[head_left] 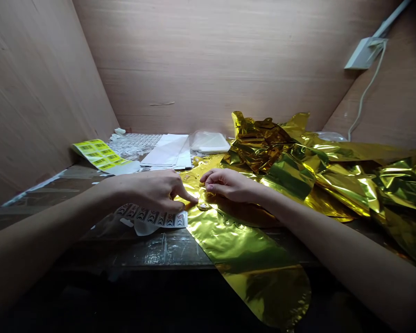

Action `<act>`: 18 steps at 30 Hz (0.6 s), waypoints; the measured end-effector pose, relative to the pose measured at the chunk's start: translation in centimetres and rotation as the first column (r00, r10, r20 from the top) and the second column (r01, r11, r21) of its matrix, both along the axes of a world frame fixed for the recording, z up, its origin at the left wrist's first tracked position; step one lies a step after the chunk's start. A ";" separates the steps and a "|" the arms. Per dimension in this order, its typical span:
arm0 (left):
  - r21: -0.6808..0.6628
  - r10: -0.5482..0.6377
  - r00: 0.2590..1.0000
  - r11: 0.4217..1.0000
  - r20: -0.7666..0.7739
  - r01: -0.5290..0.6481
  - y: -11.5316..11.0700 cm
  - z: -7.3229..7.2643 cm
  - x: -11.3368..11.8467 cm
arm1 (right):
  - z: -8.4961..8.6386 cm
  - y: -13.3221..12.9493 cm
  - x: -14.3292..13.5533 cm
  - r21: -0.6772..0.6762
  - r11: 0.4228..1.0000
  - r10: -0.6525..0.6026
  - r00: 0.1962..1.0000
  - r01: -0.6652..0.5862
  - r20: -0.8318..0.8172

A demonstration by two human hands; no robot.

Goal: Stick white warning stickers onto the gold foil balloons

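A flat gold foil balloon [242,240] lies across the table, its rounded end hanging over the front edge. My left hand [159,187] rests at its left side, with the index fingertip pressed down on the foil and the thumb apart from it. Just to the right, my right hand [229,185] hovers over or touches the same foil. Its fingers are curled and pinched together; whatever is between them is too small to make out. Under my left hand sticks out a strip of black-and-white printed labels [152,216].
Crumpled gold foil [298,171] is heaped on the right. Toward the back are a yellow label sheet [102,155], white papers [168,150] and a stack of clear plastic bags [210,142]. Wooden panels [211,60] enclose the table [149,252]. A white cable [362,99] hangs at right.
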State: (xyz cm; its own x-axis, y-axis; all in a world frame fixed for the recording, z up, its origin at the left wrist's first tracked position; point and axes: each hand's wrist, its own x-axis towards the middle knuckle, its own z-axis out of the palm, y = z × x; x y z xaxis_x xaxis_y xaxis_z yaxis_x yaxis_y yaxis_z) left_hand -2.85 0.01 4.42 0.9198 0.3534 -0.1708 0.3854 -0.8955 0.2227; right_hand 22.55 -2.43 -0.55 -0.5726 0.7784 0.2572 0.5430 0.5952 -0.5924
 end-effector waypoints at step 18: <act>-0.069 0.077 0.997 0.995 0.004 -0.076 -0.2 0.0 -0.1 | -0.1 -0.6 -0.5 0.061 0.997 -0.053 0.996 0.049 0.067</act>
State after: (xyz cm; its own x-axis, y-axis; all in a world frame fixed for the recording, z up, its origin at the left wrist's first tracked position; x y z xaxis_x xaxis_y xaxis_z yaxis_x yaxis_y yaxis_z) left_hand -2.99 -0.19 4.40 0.8916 0.4104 -0.1915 0.4507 -0.8458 0.2855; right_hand 22.05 -3.01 -0.69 -0.5508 0.7913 0.2655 0.6116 0.5991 -0.5168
